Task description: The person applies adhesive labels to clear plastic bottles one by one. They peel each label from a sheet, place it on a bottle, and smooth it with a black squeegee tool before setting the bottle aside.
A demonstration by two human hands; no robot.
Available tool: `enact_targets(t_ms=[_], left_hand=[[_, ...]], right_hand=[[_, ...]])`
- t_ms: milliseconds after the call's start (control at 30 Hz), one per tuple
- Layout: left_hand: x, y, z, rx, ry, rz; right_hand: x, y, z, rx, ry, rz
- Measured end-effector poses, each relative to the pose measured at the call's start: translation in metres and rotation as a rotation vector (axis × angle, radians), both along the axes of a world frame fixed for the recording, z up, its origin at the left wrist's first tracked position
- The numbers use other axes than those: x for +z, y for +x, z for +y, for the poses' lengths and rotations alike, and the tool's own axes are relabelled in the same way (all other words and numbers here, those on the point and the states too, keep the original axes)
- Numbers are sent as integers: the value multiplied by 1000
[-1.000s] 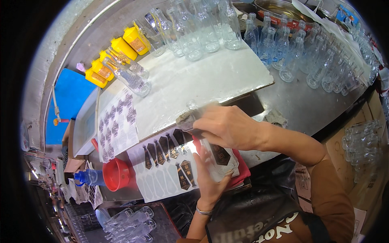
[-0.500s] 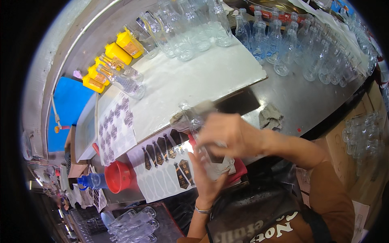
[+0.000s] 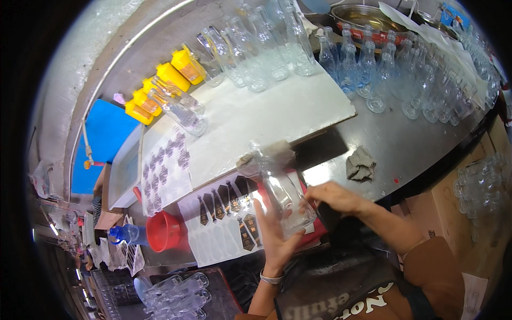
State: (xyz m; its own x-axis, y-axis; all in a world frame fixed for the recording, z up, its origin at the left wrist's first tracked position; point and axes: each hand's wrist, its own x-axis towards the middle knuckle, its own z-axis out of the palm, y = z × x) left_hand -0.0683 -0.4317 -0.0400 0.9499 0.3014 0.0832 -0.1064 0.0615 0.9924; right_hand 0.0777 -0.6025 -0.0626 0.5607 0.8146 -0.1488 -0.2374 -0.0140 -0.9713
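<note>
A clear glass bottle lies tilted in front of me, its neck pointing away across a cloth-wrapped rest. My left hand cups the bottle's near end from the left, thumb under the base. My right hand is at the bottle's right side, fingers curled together against or just beside the glass. Whatever is between those fingers is too small to make out. Left of the bottle lies a sheet of black-and-gold label transfers, several of its places bare. A red cloth sits under the bottle's near end.
Clear bottles stand on the white board, with more bottles on the metal table to the right. Yellow containers line the far left. A red cup, a blue-capped bottle and a crumpled grey cloth lie around the work area.
My right hand has moved off the front of the bottle, down and to the right, baring its body. The left hand stays around the near end. The whole view has shifted slightly.
</note>
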Motion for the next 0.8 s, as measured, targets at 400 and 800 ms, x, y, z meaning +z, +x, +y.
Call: enact_targets(t_ms=[400, 800], left_hand=[[-4, -15, 62, 31, 920, 24], [19, 51, 267, 416, 1522, 480]], right_hand=[[63, -40, -1, -144, -331, -675], [39, -28, -8, -239, -378, -607]])
